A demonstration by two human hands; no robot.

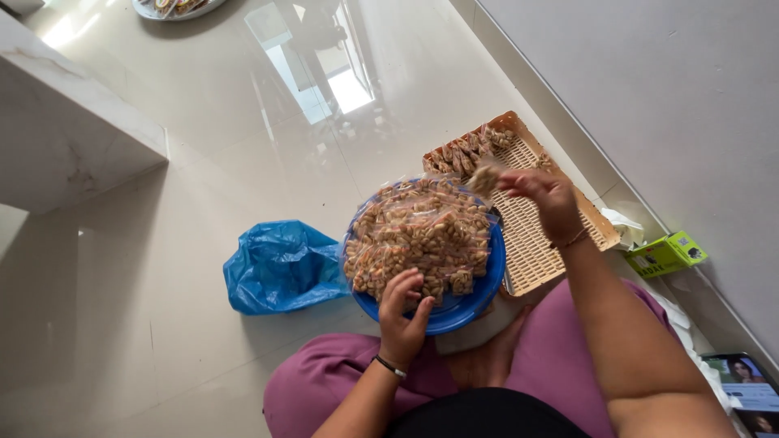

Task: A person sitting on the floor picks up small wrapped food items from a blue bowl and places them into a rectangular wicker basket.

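Observation:
A blue round plate (475, 302) rests on my lap, heaped with several small clear packets of peanuts (418, 231). My left hand (403, 312) lies on the near edge of the heap, fingers curled over the packets. My right hand (544, 197) is raised over the plate's far right side and pinches one small packet (485, 178) between its fingertips. Just beyond it sits a tan woven rectangular tray (531, 243) with a row of filled packets (471, 150) at its far end.
A crumpled blue plastic bag (280, 266) lies on the glossy floor left of the plate. A green small box (667, 253) and white paper lie by the wall at right. A phone (748, 388) is at lower right. A stone ledge (73, 130) stands left.

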